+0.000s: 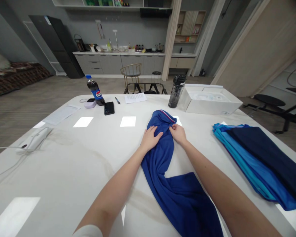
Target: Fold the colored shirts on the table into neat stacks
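The blue garment (160,164) lies on the white bench (64,171), in the middle of the frame, and runs down until the bottom edge cuts it off. It is bunched and twisted, so I cannot tell if it is a shirt or trousers. At its top end is a folded edge with a red and white stripe (165,115).

The left grip (150,139) rests on the cloth with the fingers open and spread, not clamped. The right grip (178,134) touches the cloth just under the striped edge, and its fingers come near together, but I cannot tell if they pinch the cloth.

At the right of the frame lies a stack of folded blue and navy cloth (256,161), cut off by the edge. Above the hands stand a dark water bottle (177,91) and a white box (207,100). At upper left are a Pepsi bottle (95,90), a black phone (109,108), a pen (117,100) and a paper sheet (135,97). A white device with a cable (34,140) lies at the left side.
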